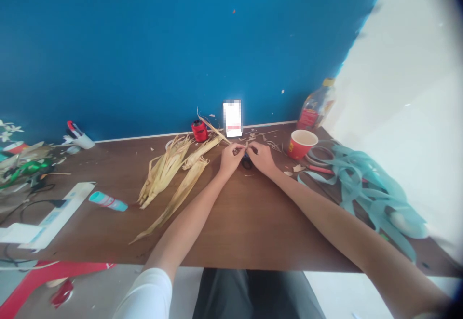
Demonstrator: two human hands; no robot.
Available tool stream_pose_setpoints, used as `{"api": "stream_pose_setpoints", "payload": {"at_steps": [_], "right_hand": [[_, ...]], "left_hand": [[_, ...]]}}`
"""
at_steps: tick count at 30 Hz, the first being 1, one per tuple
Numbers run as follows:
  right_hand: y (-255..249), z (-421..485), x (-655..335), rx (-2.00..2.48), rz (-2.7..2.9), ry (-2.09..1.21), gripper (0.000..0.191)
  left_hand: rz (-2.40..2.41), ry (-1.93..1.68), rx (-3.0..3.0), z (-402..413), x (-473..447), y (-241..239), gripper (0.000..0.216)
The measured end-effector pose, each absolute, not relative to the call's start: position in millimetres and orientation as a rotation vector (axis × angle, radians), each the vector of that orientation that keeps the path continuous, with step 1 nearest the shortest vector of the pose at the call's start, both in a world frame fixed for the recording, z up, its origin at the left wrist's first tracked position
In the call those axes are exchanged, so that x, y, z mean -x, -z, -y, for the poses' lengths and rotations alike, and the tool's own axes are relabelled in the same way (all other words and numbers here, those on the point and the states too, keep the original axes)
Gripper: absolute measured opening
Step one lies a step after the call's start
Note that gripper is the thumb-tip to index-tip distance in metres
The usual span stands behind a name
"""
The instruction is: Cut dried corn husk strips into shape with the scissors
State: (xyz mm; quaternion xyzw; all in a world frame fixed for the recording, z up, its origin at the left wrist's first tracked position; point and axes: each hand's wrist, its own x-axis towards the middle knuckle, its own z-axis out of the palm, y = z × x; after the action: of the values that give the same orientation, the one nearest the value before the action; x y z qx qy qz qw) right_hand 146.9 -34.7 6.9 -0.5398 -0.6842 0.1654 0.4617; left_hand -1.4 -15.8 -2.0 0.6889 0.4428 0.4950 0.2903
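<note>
Left hand (230,160) and right hand (261,158) fingers (238,149) pinch a husk strip (246,146); a white cup (85,141) holds pens (72,128).

A narrow strip of dried corn husk (214,130) is slanting up and leftward, pale straw-coloured and frayed, its near end disappearing between the left hand (231,160) and right hand (261,159). A thin black coil (247,164) is lying flat just below them, partly hidden.
</note>
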Motion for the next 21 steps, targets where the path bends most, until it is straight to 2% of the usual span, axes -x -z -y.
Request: {"api": "stream_pose_setpoints", "payload": {"at_steps": [21], "right_hand": [[-2.4, 31.2, -149.0, 1.279, 1.696, -0.418, 0.019]], "left_hand": [[-1.131, -1.338, -1.852, 17.0, 1.6, -0.6, 0.01]]}}
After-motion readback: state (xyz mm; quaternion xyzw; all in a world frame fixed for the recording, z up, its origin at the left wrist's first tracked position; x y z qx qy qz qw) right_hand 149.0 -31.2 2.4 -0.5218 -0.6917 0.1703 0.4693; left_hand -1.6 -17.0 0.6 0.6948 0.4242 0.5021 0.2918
